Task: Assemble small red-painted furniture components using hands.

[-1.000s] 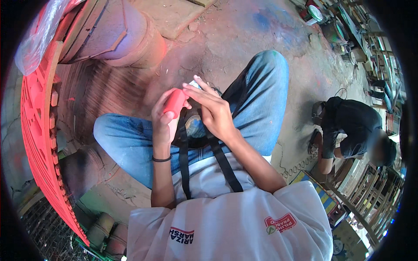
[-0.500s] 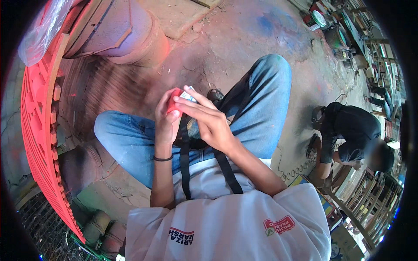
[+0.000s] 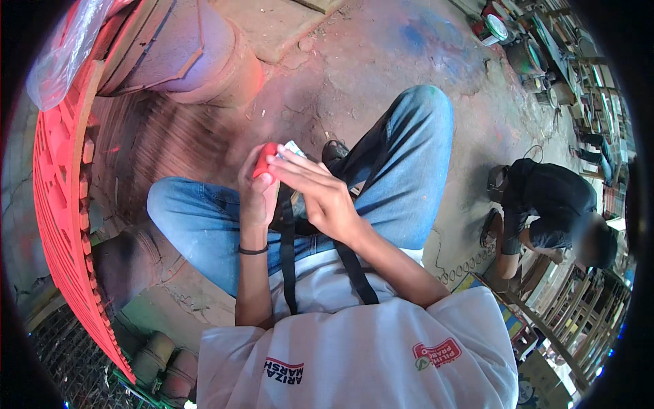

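Observation:
In front of my lap, my left hand (image 3: 255, 194) is closed round a small red piece (image 3: 265, 159) with a rounded end, its thumb pressed on the near side. My right hand (image 3: 328, 201) reaches across from the right, fingers extended together, their tips against the red piece. Under those fingers sticks out a small white-and-light-blue piece (image 3: 293, 147), thin and perhaps folded; its kind is not clear. The right thumb is mostly hidden. Both hands are above my crossed, jeans-clad legs.
A red openwork panel (image 3: 58, 160) stands at my left, with clear plastic (image 3: 71, 58) over its top. Beyond it is a large paint-stained bucket (image 3: 211, 65). Paint cans (image 3: 494, 30) line the far right. A crouching person in black (image 3: 548, 194) works at my right.
Both hands have shifted slightly left and down with the red piece, which has turned a little. My right fingers now cover more of the white-and-blue piece.

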Motion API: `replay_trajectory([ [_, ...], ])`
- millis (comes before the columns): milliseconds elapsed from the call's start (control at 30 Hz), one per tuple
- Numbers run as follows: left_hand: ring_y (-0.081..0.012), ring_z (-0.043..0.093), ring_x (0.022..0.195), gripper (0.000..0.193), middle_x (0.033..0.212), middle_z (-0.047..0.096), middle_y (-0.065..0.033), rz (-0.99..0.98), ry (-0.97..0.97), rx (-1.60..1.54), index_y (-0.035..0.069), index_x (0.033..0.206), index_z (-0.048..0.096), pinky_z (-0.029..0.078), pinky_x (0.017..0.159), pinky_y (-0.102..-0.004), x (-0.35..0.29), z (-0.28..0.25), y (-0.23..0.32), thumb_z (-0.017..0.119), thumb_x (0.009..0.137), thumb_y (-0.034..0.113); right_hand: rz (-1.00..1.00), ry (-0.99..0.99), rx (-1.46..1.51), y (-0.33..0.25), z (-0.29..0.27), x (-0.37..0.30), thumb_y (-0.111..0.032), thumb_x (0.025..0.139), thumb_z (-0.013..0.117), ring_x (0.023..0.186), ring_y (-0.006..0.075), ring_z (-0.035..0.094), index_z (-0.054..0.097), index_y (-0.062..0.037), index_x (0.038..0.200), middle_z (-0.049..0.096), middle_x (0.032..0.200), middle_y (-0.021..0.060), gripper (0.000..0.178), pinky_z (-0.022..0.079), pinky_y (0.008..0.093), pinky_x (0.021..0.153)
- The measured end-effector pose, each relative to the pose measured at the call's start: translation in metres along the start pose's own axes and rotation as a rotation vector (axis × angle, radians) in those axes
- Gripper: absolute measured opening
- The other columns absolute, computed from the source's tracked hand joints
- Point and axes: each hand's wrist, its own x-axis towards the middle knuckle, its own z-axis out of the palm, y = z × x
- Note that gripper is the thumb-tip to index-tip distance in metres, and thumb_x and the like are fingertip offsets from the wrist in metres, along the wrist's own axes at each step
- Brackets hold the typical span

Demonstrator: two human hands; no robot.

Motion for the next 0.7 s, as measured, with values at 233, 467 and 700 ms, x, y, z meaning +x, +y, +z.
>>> replay_trajectory([
  [233,-0.0207,0.052,0.112,0.067,0.117,0.053,-0.0109,-0.029,-0.011,0.036,-0.005,0.123,0.048,0.04,0.102,-0.0353,0.004,0.003,-0.005,0.073,0.073,0.032,0.022,0.052,-0.088,0.007,-0.003,-0.002,0.016,0.072,0.044,0.13,0.0292,0.047,0.059,-0.0041,0.124,0.057,0.131,0.0139,0.058,0.04,0.0414,0.099],
  [467,-0.0238,0.049,0.118,0.071,0.121,0.051,-0.0119,0.007,-0.056,0.28,-0.004,0.124,0.047,0.038,0.103,-0.0388,-0.002,-0.008,0.001,0.068,0.078,0.046,0.071,0.025,-0.082,0.005,-0.002,-0.001,0.016,0.067,0.047,0.13,0.0281,0.047,0.057,-0.0055,0.127,0.056,0.133,0.0134,0.064,0.04,0.0405,0.098],
  [700,-0.0219,0.049,0.115,0.071,0.121,0.05,-0.0114,0.004,-0.111,0.355,-0.005,0.124,0.048,0.038,0.101,-0.0362,-0.001,-0.008,0.001,0.068,0.077,0.044,0.035,0.075,-0.119,0.01,-0.007,-0.004,0.015,0.067,0.046,0.132,0.0263,0.046,0.062,-0.0083,0.121,0.056,0.133,0.01,0.061,0.043,0.0455,0.091],
])
